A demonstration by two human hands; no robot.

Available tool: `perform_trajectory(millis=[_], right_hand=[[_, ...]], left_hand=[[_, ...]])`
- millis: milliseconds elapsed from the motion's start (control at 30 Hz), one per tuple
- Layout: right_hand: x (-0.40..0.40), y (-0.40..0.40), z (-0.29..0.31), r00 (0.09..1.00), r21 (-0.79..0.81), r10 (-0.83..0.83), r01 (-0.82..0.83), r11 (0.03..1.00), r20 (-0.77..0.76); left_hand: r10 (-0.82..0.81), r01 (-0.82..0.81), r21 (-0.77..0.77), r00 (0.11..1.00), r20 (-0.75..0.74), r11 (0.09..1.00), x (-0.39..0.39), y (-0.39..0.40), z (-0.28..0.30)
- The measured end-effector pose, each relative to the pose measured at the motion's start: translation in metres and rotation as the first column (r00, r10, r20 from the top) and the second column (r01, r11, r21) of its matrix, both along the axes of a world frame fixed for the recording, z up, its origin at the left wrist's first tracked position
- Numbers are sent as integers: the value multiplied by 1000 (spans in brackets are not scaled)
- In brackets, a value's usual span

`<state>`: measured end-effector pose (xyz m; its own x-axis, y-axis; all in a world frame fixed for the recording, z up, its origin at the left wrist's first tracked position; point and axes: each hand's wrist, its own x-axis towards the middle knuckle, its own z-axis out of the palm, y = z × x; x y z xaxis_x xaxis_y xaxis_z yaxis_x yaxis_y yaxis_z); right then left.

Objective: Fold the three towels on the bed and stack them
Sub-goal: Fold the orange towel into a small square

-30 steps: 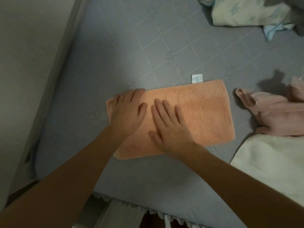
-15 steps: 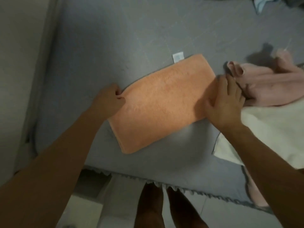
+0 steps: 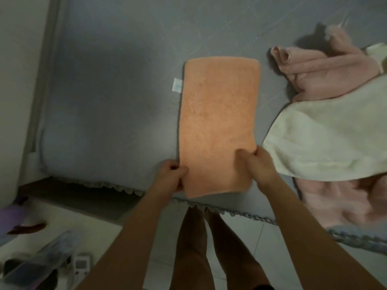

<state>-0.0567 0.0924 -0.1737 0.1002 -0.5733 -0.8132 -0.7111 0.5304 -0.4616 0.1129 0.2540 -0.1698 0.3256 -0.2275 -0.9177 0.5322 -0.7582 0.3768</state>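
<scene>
The orange towel lies folded into a long strip on the grey bed, running away from me, with a white tag on its left edge. My left hand pinches its near left corner and my right hand pinches its near right corner, at the bed's front edge. To the right lies a cream towel, spread loosely. A pink towel sits crumpled behind the cream one, and more pink cloth hangs over the bed's edge below it.
The bed's scalloped front edge runs across the lower frame, with my legs just below it. A wall and bed frame stand at the left. Shoes and small items lie on the tiled floor at lower left.
The orange towel has been turned from lying across the bed to lying lengthwise. Both hands went from pressing flat on it to gripping its ends, now its near corners.
</scene>
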Motion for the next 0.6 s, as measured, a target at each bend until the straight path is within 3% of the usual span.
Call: perform_trajectory(millis=[67, 200, 267, 333, 467, 600], right_hand=[[-18, -3, 3, 999, -30, 17, -18, 999, -29], [-63, 27, 11, 987, 114, 140, -131, 985, -76], [-85, 42, 16, 983, 36, 177, -176, 984, -50], [-97, 48, 23, 994, -10, 110, -110, 994, -17], [-98, 46, 38, 992, -20, -14, 17, 1000, 127], [-98, 34, 71, 939, -122, 69, -30, 992, 336]], left_hand=[[125, -124, 13, 991, -40, 992, -33, 13, 4], [274, -277, -10, 954, -123, 961, -81, 31, 10], [236, -238, -58, 971, -40, 970, -92, 33, 13], [214, -206, -91, 973, 89, 974, -94, 30, 18], [133, -81, -208, 959, 251, 975, -83, 26, 37], [-168, 322, -338, 895, 413, 884, -70, 35, 68]])
